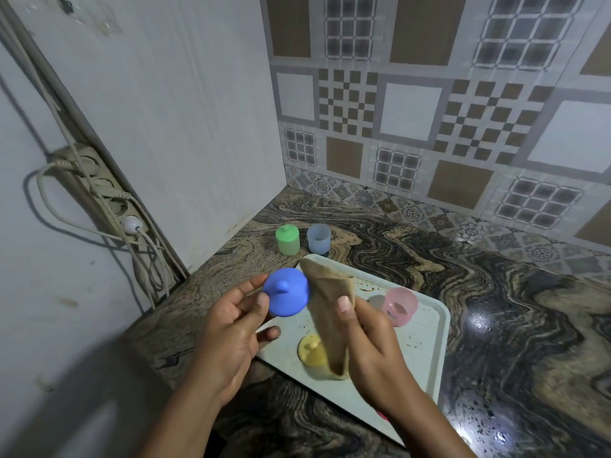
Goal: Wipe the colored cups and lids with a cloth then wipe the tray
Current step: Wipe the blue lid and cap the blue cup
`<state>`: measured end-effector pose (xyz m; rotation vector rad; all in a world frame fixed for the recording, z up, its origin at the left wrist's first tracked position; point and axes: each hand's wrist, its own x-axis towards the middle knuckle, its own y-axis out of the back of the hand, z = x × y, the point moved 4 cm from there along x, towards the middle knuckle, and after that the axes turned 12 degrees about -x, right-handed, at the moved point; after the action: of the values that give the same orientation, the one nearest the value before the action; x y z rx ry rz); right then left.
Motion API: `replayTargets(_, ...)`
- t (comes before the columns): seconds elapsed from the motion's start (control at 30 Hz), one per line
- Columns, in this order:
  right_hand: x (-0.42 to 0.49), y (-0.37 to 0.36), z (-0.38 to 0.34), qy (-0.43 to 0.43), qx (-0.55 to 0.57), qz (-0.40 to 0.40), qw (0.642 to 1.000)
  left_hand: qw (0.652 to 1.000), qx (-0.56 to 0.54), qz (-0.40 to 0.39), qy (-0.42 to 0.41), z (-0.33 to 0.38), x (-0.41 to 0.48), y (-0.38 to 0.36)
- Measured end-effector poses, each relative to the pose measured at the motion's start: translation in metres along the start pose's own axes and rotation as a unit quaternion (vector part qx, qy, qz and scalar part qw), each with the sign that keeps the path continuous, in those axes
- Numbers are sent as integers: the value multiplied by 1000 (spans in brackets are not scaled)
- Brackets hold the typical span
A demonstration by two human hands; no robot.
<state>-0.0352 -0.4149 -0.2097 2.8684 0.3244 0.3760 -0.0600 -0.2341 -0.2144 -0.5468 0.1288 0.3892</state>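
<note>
My left hand [228, 328] holds a blue lid [287, 291] with a small knob, raised above the tray's left edge. My right hand [370, 338] grips a beige cloth [332, 312] that hangs next to the lid and touches its right side. On the white tray [423, 342] stand an open pink cup [400, 305] and a yellow lidded cup [310, 352], partly hidden by the cloth. Behind the tray, on the counter, stand a green cup with its lid on [287, 240] and an open pale blue cup [319, 238].
The marble-patterned counter [496, 285] runs into a corner between a white wall on the left and a tiled wall behind. A power strip with cables [109, 196] hangs on the left wall. The tray carries brown specks and stains.
</note>
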Motion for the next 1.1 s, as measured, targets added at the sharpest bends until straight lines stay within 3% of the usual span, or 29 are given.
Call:
replayTargets(0.1, -7, -13, -7, 14, 32, -34, 999, 999, 24, 12, -31, -3, -1, -6)
replayTargets(0.27, -9, -15, -1, 15, -30, -32, 999, 998, 43, -3, -43, -5, -6, -12)
replayTargets(0.4, -13, -11, -9, 105, -122, 6, 987, 997, 26, 51, -53, -2, -1, -5)
replayTargets(0.5, -14, -20, -10, 172, -187, -35, 967, 997, 42, 43, -39, -3, -3, -7)
replayTargets(0.63, -10, -25, 3, 174, -234, -37, 956, 998, 59, 4, -23, -3, -7, -11)
replayTargets(0.77, 4, -9, 1, 180, -207, -27, 961, 997, 62, -38, -1, -3, -12, -12)
replayTargets(0.9, 18, 2, 10, 150, -242, -67, 956, 998, 44, -48, 15, -3, -13, -7)
replayTargets(1.0, 19, 11, 20, 35, -136, -38, 989, 998, 36, -48, 20, 1, -10, -4)
replayTargets(1.1, 8, 5, 11, -1, 17, -26, 1000, 999, 42, -26, 18, 3, -4, -2)
